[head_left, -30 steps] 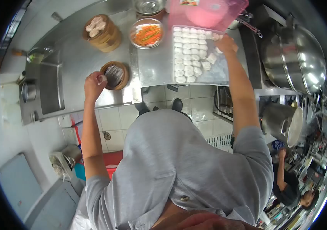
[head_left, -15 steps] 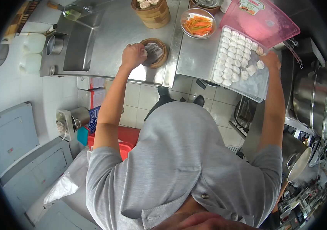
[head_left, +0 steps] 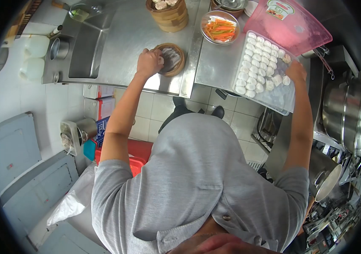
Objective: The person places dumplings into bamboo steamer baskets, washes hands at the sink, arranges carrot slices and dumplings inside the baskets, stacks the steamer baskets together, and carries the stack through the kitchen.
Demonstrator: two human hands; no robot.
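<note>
My left hand [head_left: 148, 63] is closed on a pale dumpling [head_left: 160, 60] at the left rim of a small round bamboo steamer [head_left: 182, 63], whose inside shows a whitish lining. At the right edge of a clear plastic tray [head_left: 273, 108], my right hand [head_left: 295, 71] has its fingers bent down beside a white dumpling [head_left: 286, 80]. Whether those fingers hold anything is too small to tell. Rows of white dumplings [head_left: 254, 62] fill the tray's left and middle, with a few looser pieces toward the right.
A taller bamboo steamer [head_left: 170, 17] holds dumplings at the back. Beside it is a bowl of carrot strips [head_left: 220, 29]. A pink lidded container [head_left: 290, 25] stands behind the tray. The sink [head_left: 85, 55] is left; large metal pots [head_left: 349, 114] are right.
The head view has swung, so the counter appears shifted right. My left hand has come closer to the small steamer's rim. My right hand stays by the tray's right side.
</note>
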